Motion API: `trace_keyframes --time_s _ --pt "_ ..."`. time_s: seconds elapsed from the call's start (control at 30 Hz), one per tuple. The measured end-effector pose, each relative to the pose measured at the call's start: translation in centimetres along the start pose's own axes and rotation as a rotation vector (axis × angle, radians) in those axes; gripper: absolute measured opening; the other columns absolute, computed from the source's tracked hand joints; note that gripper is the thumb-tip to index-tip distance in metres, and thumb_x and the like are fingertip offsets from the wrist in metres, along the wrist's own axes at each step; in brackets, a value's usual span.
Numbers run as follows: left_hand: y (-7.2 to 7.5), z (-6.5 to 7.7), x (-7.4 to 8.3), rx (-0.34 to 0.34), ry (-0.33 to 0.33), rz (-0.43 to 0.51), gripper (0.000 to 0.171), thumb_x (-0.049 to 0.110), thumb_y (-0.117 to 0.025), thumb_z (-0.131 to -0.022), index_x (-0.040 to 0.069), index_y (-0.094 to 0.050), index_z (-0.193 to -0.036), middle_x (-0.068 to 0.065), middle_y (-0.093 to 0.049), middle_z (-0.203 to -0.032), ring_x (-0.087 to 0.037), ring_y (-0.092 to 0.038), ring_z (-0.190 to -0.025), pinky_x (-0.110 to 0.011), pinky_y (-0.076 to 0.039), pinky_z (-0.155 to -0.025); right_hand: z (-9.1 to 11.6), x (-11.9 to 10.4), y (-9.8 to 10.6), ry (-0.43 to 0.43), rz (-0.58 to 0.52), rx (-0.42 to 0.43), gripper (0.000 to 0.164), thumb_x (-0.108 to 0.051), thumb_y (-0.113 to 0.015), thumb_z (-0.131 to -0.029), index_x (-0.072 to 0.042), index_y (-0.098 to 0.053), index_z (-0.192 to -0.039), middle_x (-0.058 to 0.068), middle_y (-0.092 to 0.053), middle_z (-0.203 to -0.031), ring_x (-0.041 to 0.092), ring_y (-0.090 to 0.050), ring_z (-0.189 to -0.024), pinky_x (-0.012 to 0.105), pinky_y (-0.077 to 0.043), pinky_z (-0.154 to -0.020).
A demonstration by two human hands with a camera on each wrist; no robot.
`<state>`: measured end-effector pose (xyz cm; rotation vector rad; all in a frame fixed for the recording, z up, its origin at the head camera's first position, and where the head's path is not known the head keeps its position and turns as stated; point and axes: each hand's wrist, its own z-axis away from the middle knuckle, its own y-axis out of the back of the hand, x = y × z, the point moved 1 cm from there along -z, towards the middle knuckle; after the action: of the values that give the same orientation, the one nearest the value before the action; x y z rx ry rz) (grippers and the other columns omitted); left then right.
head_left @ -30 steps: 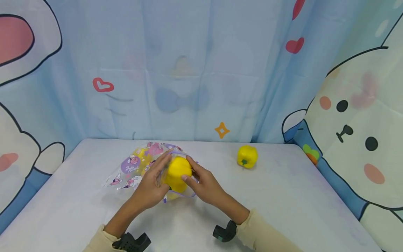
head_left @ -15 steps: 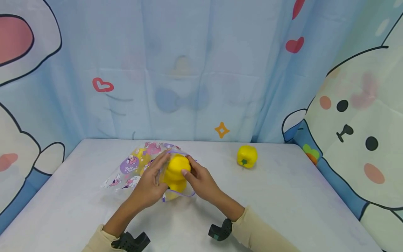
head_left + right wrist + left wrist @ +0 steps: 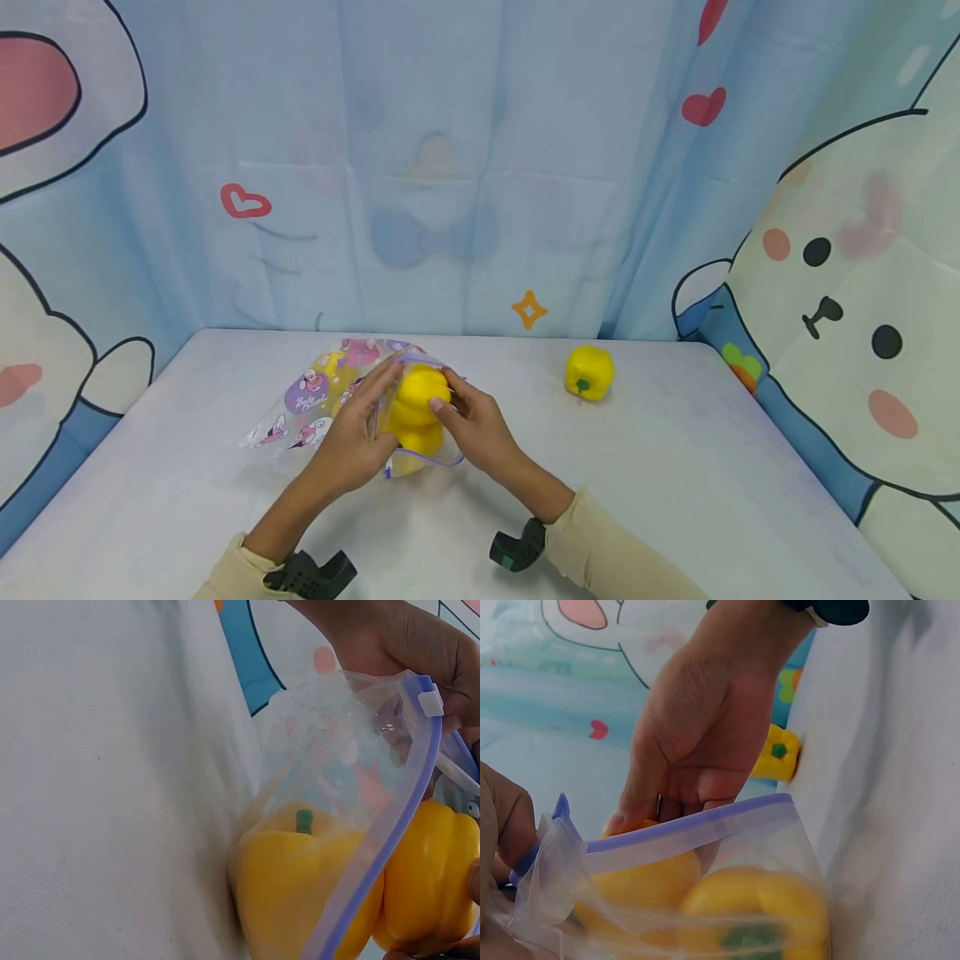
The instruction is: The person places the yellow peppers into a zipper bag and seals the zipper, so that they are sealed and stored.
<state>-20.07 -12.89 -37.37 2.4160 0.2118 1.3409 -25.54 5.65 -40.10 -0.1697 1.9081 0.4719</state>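
Observation:
My left hand (image 3: pixel 356 437) grips the open mouth of a clear zip bag (image 3: pixel 303 400) with purple edging and cartoon prints. At that mouth, my right hand (image 3: pixel 480 429) holds a yellow bell pepper (image 3: pixel 431 877), thumb on the near side. In the left wrist view, the right hand (image 3: pixel 705 727) reaches down past the purple zip edge, its fingertips partly hidden behind the film. Another yellow bell pepper (image 3: pixel 289 881) with a green stem shows inside the bag through the film. The bag's far part is partly hidden behind the left hand.
One more yellow bell pepper (image 3: pixel 588 373) stands at the back right of the white table (image 3: pixel 675 483). A blue cartoon curtain (image 3: pixel 420 167) hangs behind the table. Each wrist carries a black camera mount (image 3: pixel 311 575).
My right hand has moved slightly left with the bell pepper, which sits a little further left at the bag's mouth. The left hand keeps its grip; the far pepper has not moved.

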Motion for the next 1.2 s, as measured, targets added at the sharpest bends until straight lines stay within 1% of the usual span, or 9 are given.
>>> trace_keyframes --time_s 0.1,0.23,0.33,0.47,0.57,0.8,0.97,1.07,1.2 --pt "0.0 0.0 0.1 -0.007 0.001 0.024 0.078 -0.02 -0.053 -0.076 -0.003 -0.03 -0.149 -0.009 -0.02 -0.159 -0.029 -0.017 -0.146 -0.032 -0.026 -0.109 -0.1 -0.1 -0.1 -0.006 -0.011 0.014 0.059 -0.016 -0.055 -0.099 0.005 -0.03 -0.148 0.016 -0.036 -0.151 0.03 -0.047 -0.13 0.031 -0.044 -0.098" --pt "0.0 0.0 0.1 -0.005 -0.003 0.029 0.08 -0.02 -0.053 -0.076 -0.001 -0.03 -0.15 -0.006 -0.02 -0.159 -0.026 -0.017 -0.146 -0.032 -0.027 -0.109 -0.3 -0.1 -0.4 0.004 -0.018 0.038 0.059 -0.014 -0.056 -0.098 0.007 -0.031 -0.147 0.018 -0.037 -0.15 0.031 -0.045 -0.131 0.033 -0.043 -0.099" --pt "0.0 0.0 0.0 -0.001 -0.007 0.023 0.079 -0.02 -0.053 -0.076 -0.002 -0.031 -0.15 -0.007 -0.02 -0.159 -0.028 -0.017 -0.146 -0.033 -0.028 -0.108 -0.4 -0.4 -0.7 0.004 -0.011 0.057 0.058 -0.012 -0.057 -0.098 0.009 -0.031 -0.146 0.019 -0.036 -0.15 0.031 -0.043 -0.133 0.034 -0.042 -0.1" --pt "-0.1 0.0 -0.1 0.006 -0.009 0.004 0.078 -0.019 -0.054 -0.076 -0.003 -0.032 -0.149 -0.01 -0.021 -0.159 -0.032 -0.017 -0.145 -0.036 -0.028 -0.107 -0.4 -1.2 -0.9 -0.005 -0.004 0.062 0.058 -0.006 -0.055 -0.098 0.014 -0.027 -0.144 0.024 -0.032 -0.15 0.035 -0.039 -0.134 0.038 -0.04 -0.101" --pt "-0.1 0.0 -0.1 0.012 -0.012 -0.013 0.078 -0.018 -0.054 -0.076 -0.002 -0.033 -0.149 -0.01 -0.022 -0.159 -0.033 -0.018 -0.145 -0.037 -0.029 -0.107 -0.6 -1.2 -1.1 -0.012 -0.007 0.061 0.058 -0.004 -0.054 -0.098 0.016 -0.026 -0.144 0.027 -0.031 -0.149 0.037 -0.038 -0.135 0.04 -0.04 -0.101" --pt "0.0 0.0 -0.4 0.011 0.009 0.008 0.079 -0.018 -0.055 -0.076 -0.002 -0.031 -0.149 -0.008 -0.022 -0.159 -0.031 -0.019 -0.145 -0.036 -0.03 -0.107 -1.2 0.1 -1.3 -0.025 -0.027 0.084 0.059 -0.013 -0.057 -0.098 0.011 -0.031 -0.145 0.022 -0.036 -0.149 0.029 -0.039 -0.135 0.035 -0.039 -0.103" --pt "0.0 -0.1 -0.6 0.003 0.008 0.023 0.079 -0.018 -0.055 -0.076 -0.001 -0.032 -0.149 -0.008 -0.022 -0.159 -0.03 -0.019 -0.145 -0.035 -0.031 -0.106 -1.4 0.3 -1.4 -0.01 -0.015 0.097 0.059 -0.014 -0.057 -0.098 0.012 -0.032 -0.144 0.024 -0.041 -0.146 0.031 -0.042 -0.133 0.036 -0.039 -0.103" --pt "0.0 -0.1 -0.6 0.0 0.011 0.027 0.078 -0.017 -0.055 -0.076 -0.001 -0.032 -0.149 -0.008 -0.023 -0.159 -0.03 -0.019 -0.145 -0.035 -0.032 -0.106 -1.4 0.2 -1.5 -0.021 -0.014 0.101 0.06 -0.013 -0.057 -0.098 0.013 -0.03 -0.145 0.024 -0.039 -0.147 0.031 -0.041 -0.134 0.036 -0.039 -0.103" --pt "0.2 0.0 -0.6 0.013 0.035 0.023 0.076 -0.017 -0.054 -0.076 -0.003 -0.032 -0.148 -0.011 -0.024 -0.158 -0.03 -0.02 -0.145 -0.034 -0.032 -0.106 -1.1 0.2 -1.5 -0.042 -0.02 0.084 0.059 -0.011 -0.053 -0.1 0.012 -0.025 -0.147 0.023 -0.031 -0.152 0.029 -0.034 -0.138 0.034 -0.037 -0.104"
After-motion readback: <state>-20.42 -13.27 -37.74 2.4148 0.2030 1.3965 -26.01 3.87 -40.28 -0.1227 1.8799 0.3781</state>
